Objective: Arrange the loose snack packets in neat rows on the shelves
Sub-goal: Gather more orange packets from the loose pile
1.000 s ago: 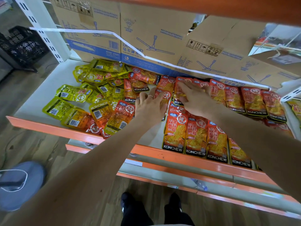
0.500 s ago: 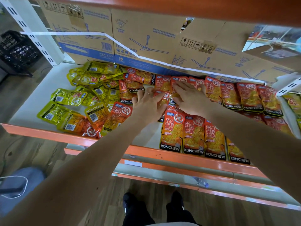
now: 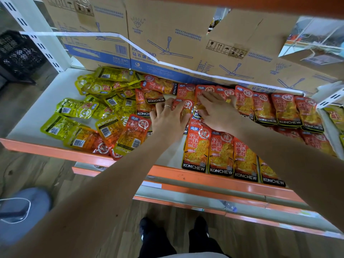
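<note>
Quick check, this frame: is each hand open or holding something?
Left hand: open, fingers spread flat on an orange packet.
Right hand: open, straight fingers pressing on the back-row orange packets.

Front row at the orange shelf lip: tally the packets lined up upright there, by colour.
Red packets: 4
Yellow packets: 0 in line; they lie loose in the left pile
Total: 4 in view; the right forearm hides anything further right.
</note>
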Motion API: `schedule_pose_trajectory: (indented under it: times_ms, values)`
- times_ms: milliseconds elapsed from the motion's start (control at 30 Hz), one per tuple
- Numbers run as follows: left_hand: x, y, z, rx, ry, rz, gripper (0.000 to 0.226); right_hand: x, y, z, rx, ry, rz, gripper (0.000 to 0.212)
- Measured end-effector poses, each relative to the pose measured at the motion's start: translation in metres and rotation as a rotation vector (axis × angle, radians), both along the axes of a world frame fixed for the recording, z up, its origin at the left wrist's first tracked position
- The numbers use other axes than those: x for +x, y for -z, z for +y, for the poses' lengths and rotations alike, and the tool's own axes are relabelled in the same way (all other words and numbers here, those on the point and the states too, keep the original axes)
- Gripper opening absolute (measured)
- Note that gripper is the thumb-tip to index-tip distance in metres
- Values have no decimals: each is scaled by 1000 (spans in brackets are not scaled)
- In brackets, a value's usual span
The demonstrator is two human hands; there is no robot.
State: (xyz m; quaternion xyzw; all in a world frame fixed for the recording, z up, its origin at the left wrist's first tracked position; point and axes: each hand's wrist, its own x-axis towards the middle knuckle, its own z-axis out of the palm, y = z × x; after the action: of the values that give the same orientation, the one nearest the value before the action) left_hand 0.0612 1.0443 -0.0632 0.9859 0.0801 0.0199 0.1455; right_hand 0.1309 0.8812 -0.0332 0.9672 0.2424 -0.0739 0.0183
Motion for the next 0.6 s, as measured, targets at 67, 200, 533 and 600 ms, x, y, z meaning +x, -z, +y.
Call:
schedule_pose_trajectory:
  times_ms: [67, 200, 533, 600]
  values:
    - [2, -1, -1, 16, 0, 10, 51, 2, -1, 1, 0, 6, -7, 57]
    - [2, -3, -5, -38, -9, -7, 46, -1, -3, 3, 43, 29, 7, 56]
    - [-7, -9, 4, -16, 68, 2, 44, -5, 0, -4, 53, 17, -31, 56]
    - [-6, -9, 2, 4, 56, -3, 45, -5, 1, -4, 61, 27, -21, 55]
